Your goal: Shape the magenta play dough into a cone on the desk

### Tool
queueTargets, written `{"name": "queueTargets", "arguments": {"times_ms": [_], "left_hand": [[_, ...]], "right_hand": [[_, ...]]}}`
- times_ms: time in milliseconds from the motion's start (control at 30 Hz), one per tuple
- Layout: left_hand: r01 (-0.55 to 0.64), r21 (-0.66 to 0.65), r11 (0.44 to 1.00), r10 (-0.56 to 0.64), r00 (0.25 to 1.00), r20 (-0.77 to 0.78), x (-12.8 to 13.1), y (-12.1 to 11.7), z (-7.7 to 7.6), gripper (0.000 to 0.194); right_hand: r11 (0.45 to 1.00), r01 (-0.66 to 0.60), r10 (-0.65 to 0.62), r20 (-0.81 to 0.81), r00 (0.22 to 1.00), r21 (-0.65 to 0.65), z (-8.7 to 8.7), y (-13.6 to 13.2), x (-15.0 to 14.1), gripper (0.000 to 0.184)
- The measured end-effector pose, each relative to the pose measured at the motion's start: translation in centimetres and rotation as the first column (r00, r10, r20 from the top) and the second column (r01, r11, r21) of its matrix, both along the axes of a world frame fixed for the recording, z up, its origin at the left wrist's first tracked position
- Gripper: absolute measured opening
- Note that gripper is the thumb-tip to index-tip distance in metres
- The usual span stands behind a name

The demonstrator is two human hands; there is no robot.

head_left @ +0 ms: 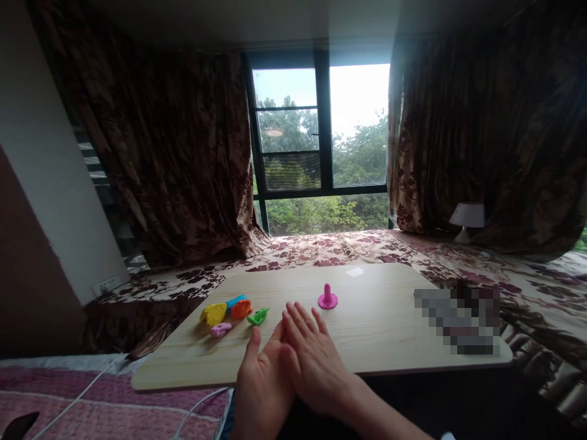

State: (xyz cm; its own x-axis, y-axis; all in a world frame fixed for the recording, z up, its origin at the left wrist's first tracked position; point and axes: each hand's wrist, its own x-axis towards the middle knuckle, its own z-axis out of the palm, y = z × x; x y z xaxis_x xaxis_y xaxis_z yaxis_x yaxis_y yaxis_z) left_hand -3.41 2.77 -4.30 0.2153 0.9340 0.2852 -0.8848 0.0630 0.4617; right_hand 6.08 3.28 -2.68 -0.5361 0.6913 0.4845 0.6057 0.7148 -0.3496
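Observation:
Over the table's near edge, my left hand (266, 373) is turned palm up, its thumb stretched out to the side. My right hand (316, 360) lies flat across its palm and fingers, with fingers extended. Whatever may be between the two palms is hidden. Just beyond my fingertips stands a pink piece of modelling clay (327, 298), an upright stub on a flat scalloped base. To the left lie lumps of clay: green (258, 316), orange (241, 309), yellow (213, 314), blue (236, 302) and light pink (221, 330).
The pale wooden table (380, 330) has rounded corners. A pixelated patch (458, 324) covers something at its right end. Behind are a flowered cloth (330, 247), a window (321, 134) between dark curtains, and a small lamp (466, 217). White cables run at lower left.

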Motion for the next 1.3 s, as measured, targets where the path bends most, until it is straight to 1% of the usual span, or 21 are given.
{"name": "queueTargets", "arguments": {"times_ms": [67, 100, 133, 167, 200, 267, 333, 400, 467, 500, 567, 600, 633, 700, 767, 867, 967, 1033, 1133, 1233, 1300], "left_hand": [[-0.101, 0.013, 0.995, 0.101, 0.995, -0.023, -0.1, 0.1, -0.1, 0.063], [-0.147, 0.018, 0.989, 0.147, 0.989, -0.027, 0.2, 0.1, -0.2, 0.065], [-0.174, 0.016, 0.985, 0.174, 0.984, -0.026, 0.6, 0.0, -0.3, 0.064], [-0.175, 0.005, 0.985, 0.175, 0.984, -0.021, 1.2, -0.2, -0.3, 0.061], [-0.15, -0.01, 0.989, 0.15, 0.989, -0.015, 1.7, -0.5, -0.3, 0.056], [-0.074, -0.055, 0.996, 0.074, 0.997, -0.008, 2.0, -0.8, 0.2, 0.048], [-0.051, -0.107, 0.993, 0.051, 0.999, -0.004, 1.5, -0.7, 0.7, 0.057], [-0.119, -0.167, 0.979, 0.12, 0.993, -0.003, 0.8, -0.4, 1.0, 0.063], [-0.162, -0.219, 0.962, 0.164, 0.986, -0.01, 0.8, -0.1, 1.0, 0.066], [-0.169, -0.234, 0.957, 0.172, 0.985, -0.01, 1.1, -0.1, 1.0, 0.066], [-0.094, -0.186, 0.978, 0.1, 0.995, 0.023, 2.2, -0.3, 0.6, 0.058], [-0.013, -0.165, 0.986, 0.019, 0.999, 0.034, 2.8, -0.5, 0.4, 0.056], [0.063, -0.161, 0.985, -0.058, 0.998, 0.04, 3.3, -0.6, 0.1, 0.055], [0.181, -0.208, 0.961, -0.173, 0.983, 0.057, 3.7, -0.5, -0.6, 0.053], [0.219, -0.28, 0.935, -0.202, 0.975, 0.089, 3.5, 0.0, -1.4, 0.048], [0.229, -0.318, 0.92, -0.204, 0.973, 0.111, 3.2, 0.8, -2.1, 0.043], [0.248, -0.318, 0.915, -0.223, 0.968, 0.113, 3.5, 1.0, -1.7, 0.04], [0.264, -0.317, 0.911, -0.243, 0.964, 0.105, 3.9, 0.7, -1.4, 0.043], [0.203, -0.379, 0.903, -0.213, 0.977, 0.018, 3.9, 0.1, -1.4, 0.051], [0.038, -0.463, 0.885, -0.103, 0.988, -0.117, 2.7, -0.8, -2.1, 0.053], [-0.047, -0.498, 0.866, -0.047, 0.984, -0.174, 1.7, -1.4, -2.6, 0.05]], "right_hand": [[0.991, -0.132, 0.132, 0.022, 0.991, 0.027, -0.5, -1.0, 0.1, 0.057], [0.984, -0.175, 0.174, 0.024, 0.984, 0.035, -0.5, -1.3, 0.0, 0.06], [0.984, -0.173, 0.173, 0.015, 0.985, 0.037, -0.4, -1.3, -0.1, 0.062], [0.99, -0.137, 0.137, -0.005, 0.991, 0.033, -0.1, -0.9, -0.2, 0.062], [0.998, -0.063, 0.063, -0.031, 0.998, 0.013, 0.3, -0.4, -0.2, 0.059], [0.998, 0.054, -0.056, -0.038, 0.998, -0.034, 0.7, 0.7, -0.1, 0.054], [0.996, 0.083, -0.084, -0.023, 0.996, -0.011, 0.4, 1.0, 0.3, 0.051], [0.998, -0.02, 0.02, 0.006, 1.0, 0.063, -0.6, 0.4, 0.6, 0.055], [0.979, -0.164, 0.159, 0.048, 0.986, 0.123, -1.7, -0.1, 0.9, 0.057], [0.983, -0.148, 0.143, 0.046, 0.989, 0.113, -2.0, 0.0, 1.2, 0.055], [0.997, 0.037, -0.035, -0.031, 0.999, 0.061, -2.3, 1.2, 2.0, 0.047], [0.992, 0.121, -0.119, -0.061, 0.991, 0.029, -2.3, 2.1, 2.5, 0.045], [0.985, 0.172, -0.171, -0.092, 0.981, 0.008, -2.2, 3.1, 3.1, 0.042], [0.976, 0.218, -0.217, -0.136, 0.967, -0.004, -2.2, 4.8, 4.4, 0.035], [0.975, 0.222, -0.22, -0.155, 0.963, -0.004, -2.3, 5.4, 5.6, 0.03], [0.986, 0.165, -0.164, -0.158, 0.974, -0.007, -2.5, 4.3, 6.7, 0.027], [0.997, 0.076, -0.076, -0.145, 0.987, 0.001, -2.7, 2.6, 7.4, 0.015], [0.996, 0.081, -0.077, -0.147, 0.986, 0.024, -2.8, 2.3, 8.0, 0.013], [0.985, 0.165, -0.156, -0.15, 0.976, 0.05, -3.1, 3.5, 9.8, 0.021], [0.977, 0.208, -0.203, -0.098, 0.974, 0.049, -3.9, 4.5, 12.3, 0.028], [0.978, 0.203, -0.201, -0.044, 0.979, 0.041, -4.7, 4.2, 13.8, 0.029]]}}
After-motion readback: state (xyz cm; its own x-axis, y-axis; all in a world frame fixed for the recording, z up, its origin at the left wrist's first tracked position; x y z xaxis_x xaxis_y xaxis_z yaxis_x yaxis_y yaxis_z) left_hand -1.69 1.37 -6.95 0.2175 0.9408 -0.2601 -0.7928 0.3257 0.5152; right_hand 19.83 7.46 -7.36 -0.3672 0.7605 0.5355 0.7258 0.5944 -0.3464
